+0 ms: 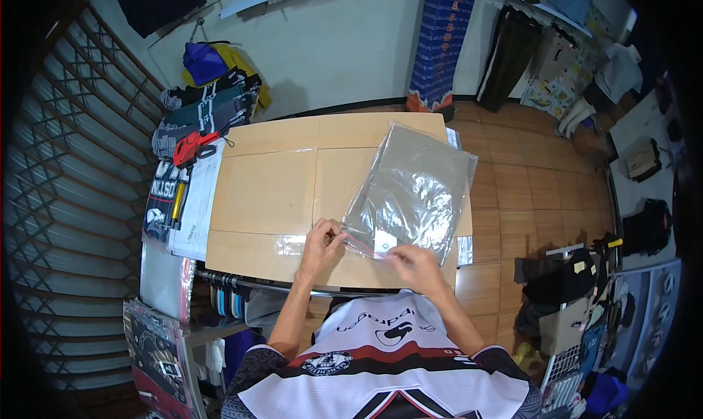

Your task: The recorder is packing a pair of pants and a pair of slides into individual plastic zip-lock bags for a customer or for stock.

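A clear plastic bag [414, 185] with a folded grey-brown garment inside lies slanted over the right part of a flattened cardboard sheet [263, 191]. Its mouth, edged with a red strip, faces me. My left hand [321, 248] pinches the left end of that mouth between thumb and fingers. At the strip's right part, the fingers of my right hand [418, 269] grip the bag's edge, slightly blurred. Between the hands, a small white tag [385, 240] shows through the plastic.
Left of the cardboard are a red tape dispenser [193, 147], a yellow-handled cutter [178, 200] and folded clothes [206, 114]. A metal rail [335, 294] with hangers runs below the near edge. Tiled floor [522, 194] and a loaded clothes rack [571, 287] lie to the right.
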Demonstrator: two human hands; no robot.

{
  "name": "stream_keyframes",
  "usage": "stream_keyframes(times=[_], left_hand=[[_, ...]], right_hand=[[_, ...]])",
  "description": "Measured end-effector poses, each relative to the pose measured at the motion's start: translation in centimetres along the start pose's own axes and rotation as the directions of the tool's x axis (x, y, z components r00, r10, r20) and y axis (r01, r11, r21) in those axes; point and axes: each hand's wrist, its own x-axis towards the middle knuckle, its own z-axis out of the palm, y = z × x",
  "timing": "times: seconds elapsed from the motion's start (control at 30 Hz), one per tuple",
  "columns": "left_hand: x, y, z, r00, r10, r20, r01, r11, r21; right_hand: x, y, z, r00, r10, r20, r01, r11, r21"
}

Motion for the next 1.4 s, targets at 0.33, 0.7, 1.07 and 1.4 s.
stream_keyframes(times=[0.33, 0.7, 1.07, 1.4], left_hand=[[-0.4, -1.1, -0.4, 1.000, 0.024, -0.011, -0.025, 0.997, -0.078], [0.0, -1.3, -2.4, 0.977, 0.106, 0.186, -0.109, 0.994, 0.008], [1.7, 0.2, -2.4, 0.929, 0.144, 0.341, -0.194, 0.974, 0.116], [1.7, -0.5, -2.4, 0.929, 0.100, 0.356, -0.154, 0.980, 0.127]], right_hand=[[0.0, -1.6, 8.8, 0.993, -0.110, 0.047, 0.119, 0.902, -0.415], [2.0, 0.6, 12.4, 0.981, 0.048, -0.189, -0.152, 0.796, -0.586], [-1.2, -0.6, 13.1, 0.932, -0.050, -0.360, -0.172, 0.812, -0.558], [-2.7, 0.9, 11.9, 0.863, -0.057, -0.503, -0.252, 0.812, -0.526]])
